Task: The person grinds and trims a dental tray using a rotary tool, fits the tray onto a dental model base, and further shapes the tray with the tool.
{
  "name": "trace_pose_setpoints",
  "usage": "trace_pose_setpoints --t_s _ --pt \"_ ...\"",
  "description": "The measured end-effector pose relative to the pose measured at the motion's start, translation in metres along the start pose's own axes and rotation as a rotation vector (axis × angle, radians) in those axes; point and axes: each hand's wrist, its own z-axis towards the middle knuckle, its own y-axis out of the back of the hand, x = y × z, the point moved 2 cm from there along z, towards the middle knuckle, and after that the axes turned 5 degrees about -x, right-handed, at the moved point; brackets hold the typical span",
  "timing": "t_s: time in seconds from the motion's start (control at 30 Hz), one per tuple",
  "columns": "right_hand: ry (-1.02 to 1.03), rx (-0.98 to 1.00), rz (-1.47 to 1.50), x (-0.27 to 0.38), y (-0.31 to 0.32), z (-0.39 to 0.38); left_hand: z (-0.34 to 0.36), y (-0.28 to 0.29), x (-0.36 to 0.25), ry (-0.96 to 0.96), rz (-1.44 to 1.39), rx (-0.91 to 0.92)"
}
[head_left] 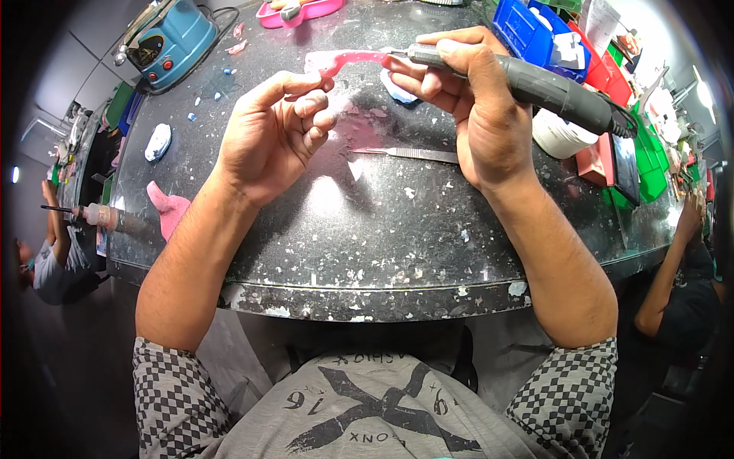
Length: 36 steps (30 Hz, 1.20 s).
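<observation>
A thin, curved pink acrylic piece [348, 59] is pinched between the thumb and fingers of my left hand [279, 126] near the far side of the bench. My right hand [485, 99] grips a black rotary handpiece [554, 93], its cord end pointing right. The handpiece's metal tip meets the right end of the pink piece, or comes very close to it; I cannot tell which. Fingers of my right hand curl beneath the tip beside the piece. Between my forearms lies a metal scalpel [417, 154], with pink dust [359, 131] around its blade end.
Left of my arm are another pink piece [170, 208], a bottle [103, 216] and a blue-white lump [158, 142]. A blue machine [172, 50] stands far left, a pink tray [317, 11] at the back. Rightward are a white tub [558, 138] and blue bins [527, 34]. People work either side.
</observation>
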Motion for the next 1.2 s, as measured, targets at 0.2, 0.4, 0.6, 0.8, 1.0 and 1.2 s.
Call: trace_pose_setpoints --t_s 0.2,0.4,0.6,0.8,1.0,1.2 --pt "0.042 0.033 -0.041 -0.001 0.001 0.001 0.000 -0.002 0.001 -0.009 0.028 -0.034" --pt "0.038 0.014 -0.067 0.001 0.000 0.000 0.005 0.008 0.002 -0.007 0.055 0.103" --pt "0.115 0.040 0.036 -0.001 -0.001 0.000 0.005 0.006 0.001 -0.004 0.043 0.130" --pt "0.159 0.079 0.009 -0.002 -0.001 0.001 0.004 0.005 0.002 -0.027 0.059 0.112" --pt "0.229 0.103 -0.140 0.001 -0.001 -0.001 -0.003 -0.005 0.006 -0.082 0.134 0.022" --pt "0.351 0.083 -0.278 -0.002 -0.001 -0.001 -0.001 -0.002 0.006 -0.108 0.145 0.115"
